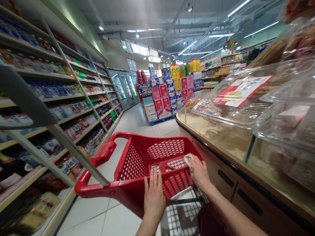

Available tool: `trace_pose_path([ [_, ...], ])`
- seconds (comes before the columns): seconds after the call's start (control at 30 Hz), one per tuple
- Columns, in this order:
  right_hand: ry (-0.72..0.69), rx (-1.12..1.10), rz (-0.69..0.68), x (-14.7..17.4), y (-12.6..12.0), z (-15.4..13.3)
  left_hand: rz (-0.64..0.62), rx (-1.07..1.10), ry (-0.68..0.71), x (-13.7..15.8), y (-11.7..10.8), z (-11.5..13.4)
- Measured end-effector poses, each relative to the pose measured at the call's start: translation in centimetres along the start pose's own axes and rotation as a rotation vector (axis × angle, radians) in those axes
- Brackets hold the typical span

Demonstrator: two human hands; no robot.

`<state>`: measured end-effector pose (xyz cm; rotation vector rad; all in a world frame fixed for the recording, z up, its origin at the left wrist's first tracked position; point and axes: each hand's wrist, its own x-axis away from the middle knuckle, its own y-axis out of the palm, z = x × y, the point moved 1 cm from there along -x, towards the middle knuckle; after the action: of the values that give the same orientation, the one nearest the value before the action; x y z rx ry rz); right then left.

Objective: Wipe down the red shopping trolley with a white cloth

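A red plastic shopping basket on wheels with lattice walls stands in the aisle, and I see down into it. My left hand rests on its near rim, fingers stretched out over the edge. At the right end of the basket, my right hand presses a pale crumpled cloth against the rim and inner wall. The fingers are bent round the cloth. A grey metal bar with a dark grip rises from the basket's left side.
Drink shelves line the left. On the right, a wooden display counter holds clear plastic food boxes, close beside the basket. Stacked cartons stand on a blue pallet ahead, near glass-door fridges.
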<state>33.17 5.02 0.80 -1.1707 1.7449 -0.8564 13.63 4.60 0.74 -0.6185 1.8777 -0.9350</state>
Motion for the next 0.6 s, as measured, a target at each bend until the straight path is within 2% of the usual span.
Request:
trace_pose_path([
  [0.07,0.024,-0.044,0.002,-0.2,-0.2,-0.5,0.019,0.017,0.002,0.0,-0.2,0.1],
  [0.2,-0.180,-0.387,-0.114,0.3,-0.2,-4.0,0.063,0.088,0.065,-0.8,-0.9,1.0],
  [0.27,-0.178,-0.597,-0.155,0.4,-0.1,-5.3,0.057,0.135,0.125,-1.7,-1.0,2.0],
  [0.33,-0.151,-0.713,-0.116,0.4,0.4,-5.4,0.026,0.175,0.151,-2.7,-0.6,3.3],
  [0.4,-0.167,-0.698,-0.026,0.4,1.3,-4.5,-0.016,0.192,0.124,-3.8,0.2,4.5],
  [0.5,-0.272,-0.515,0.040,0.4,3.1,-2.6,-0.051,0.195,0.071,-5.0,0.8,4.8],
  [0.6,-0.359,-0.343,0.044,0.3,4.0,-1.2,0.004,0.180,0.099,-4.4,-0.3,1.5],
])
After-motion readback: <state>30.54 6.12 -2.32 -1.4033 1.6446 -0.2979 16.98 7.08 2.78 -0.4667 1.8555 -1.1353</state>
